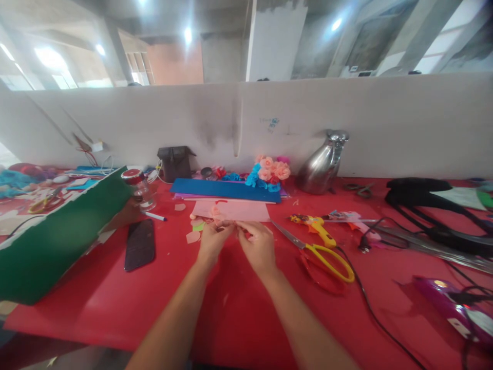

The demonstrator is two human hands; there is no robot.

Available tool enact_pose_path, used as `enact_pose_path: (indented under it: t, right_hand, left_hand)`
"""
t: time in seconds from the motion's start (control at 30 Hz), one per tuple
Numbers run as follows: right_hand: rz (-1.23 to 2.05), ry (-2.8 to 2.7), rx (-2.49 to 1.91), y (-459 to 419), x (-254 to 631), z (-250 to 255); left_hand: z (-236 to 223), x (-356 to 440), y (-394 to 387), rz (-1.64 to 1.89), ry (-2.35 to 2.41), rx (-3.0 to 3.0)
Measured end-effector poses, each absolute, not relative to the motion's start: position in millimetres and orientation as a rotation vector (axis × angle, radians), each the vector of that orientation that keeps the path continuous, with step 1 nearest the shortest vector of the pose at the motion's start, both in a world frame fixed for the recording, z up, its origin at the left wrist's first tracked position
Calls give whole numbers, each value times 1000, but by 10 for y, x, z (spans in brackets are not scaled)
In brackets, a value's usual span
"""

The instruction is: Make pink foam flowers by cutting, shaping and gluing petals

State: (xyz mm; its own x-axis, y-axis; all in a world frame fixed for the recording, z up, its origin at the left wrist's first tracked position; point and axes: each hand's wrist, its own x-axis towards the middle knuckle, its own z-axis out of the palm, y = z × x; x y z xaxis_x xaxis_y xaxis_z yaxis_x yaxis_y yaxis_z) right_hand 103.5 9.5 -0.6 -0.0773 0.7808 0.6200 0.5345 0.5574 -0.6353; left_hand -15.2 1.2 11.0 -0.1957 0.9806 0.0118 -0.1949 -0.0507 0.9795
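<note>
My left hand [213,240] and my right hand [259,247] meet fingertip to fingertip above the red tabletop, both closed in a pinch. Whatever lies between the fingers is too small and blurred to name. Just beyond them a pink sheet [250,211] lies flat, with a small pale-pink piece [214,210] on it. Beside the left fingers are cut pink petal-shaped pieces [193,237] and a light-green scrap [198,226]. To the right of my right hand rest yellow-handled scissors [327,261], blades pointing toward the pink sheet, and a yellow glue gun [322,232].
A phone [139,245], a marker [156,217], a lidded jar [139,192] and a green board [65,234] stand left. Behind are blue sheets [227,189], pink and blue flowers [271,170] and a steel jug [321,164]. Right: a purple device [450,303], cables, a black strap [419,186].
</note>
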Motion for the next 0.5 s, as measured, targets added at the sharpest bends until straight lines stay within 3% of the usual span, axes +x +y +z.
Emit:
enact_pose_path:
  t: [0.5]
  right_hand:
    - [263, -1749, -1090, 84, 1032, -1]
  left_hand:
    - [48, -167, 34, 1441, 1226, 1023]
